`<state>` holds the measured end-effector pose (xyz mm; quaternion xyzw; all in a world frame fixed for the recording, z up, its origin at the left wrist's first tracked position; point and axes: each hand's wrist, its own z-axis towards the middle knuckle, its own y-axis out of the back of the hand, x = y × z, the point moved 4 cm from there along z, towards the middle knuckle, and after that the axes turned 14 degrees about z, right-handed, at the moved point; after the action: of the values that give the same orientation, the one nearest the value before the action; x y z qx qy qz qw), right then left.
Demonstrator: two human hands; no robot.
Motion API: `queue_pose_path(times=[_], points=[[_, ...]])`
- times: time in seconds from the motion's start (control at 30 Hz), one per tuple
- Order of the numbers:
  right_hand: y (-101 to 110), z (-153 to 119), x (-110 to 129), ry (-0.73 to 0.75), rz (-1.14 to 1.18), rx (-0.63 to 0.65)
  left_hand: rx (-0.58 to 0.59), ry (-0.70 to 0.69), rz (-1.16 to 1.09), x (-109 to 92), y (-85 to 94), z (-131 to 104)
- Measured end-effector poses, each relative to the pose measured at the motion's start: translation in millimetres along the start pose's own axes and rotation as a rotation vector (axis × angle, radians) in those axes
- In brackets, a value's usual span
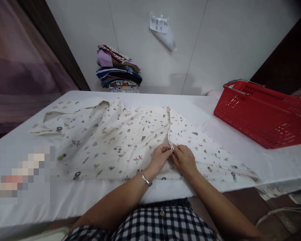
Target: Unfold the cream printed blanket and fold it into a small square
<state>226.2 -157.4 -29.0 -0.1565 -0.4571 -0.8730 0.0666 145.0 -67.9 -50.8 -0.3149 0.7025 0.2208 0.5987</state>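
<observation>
An off-white cloth [100, 140], printed with small plants and other figures, is spread over the white table [90, 197]. Its far-left part lies loosely folded and raised in creases. Near the cloth's right part, my left hand [160, 157] pinches a seamed edge between thumb and fingers. Right beside it, my right hand [185, 160] is closed on the same edge, the fingertips of both hands almost touching. From there the edge runs away from me to the cloth's far side, and a flatter, pointed section stretches out to the right.
A red plastic basket [261, 113] with metal handles stands at the table's right. Behind the far edge is a stack of folded fabrics [119, 70] against the wall. A paper note [159, 25] hangs on that wall. A pinkish curtain [22, 73] is at left.
</observation>
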Motion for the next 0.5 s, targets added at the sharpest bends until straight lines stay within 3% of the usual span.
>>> queue_pose_path(times=[0.27, 0.5], points=[[18, 3, -10, -0.05, 0.222, -0.125, 0.035, -0.007, 0.016, -10, 4.8, -4], [72, 21, -47, -0.138, 0.376, -0.294, 0.079, -0.069, 0.31, -54, 19.9, 18]])
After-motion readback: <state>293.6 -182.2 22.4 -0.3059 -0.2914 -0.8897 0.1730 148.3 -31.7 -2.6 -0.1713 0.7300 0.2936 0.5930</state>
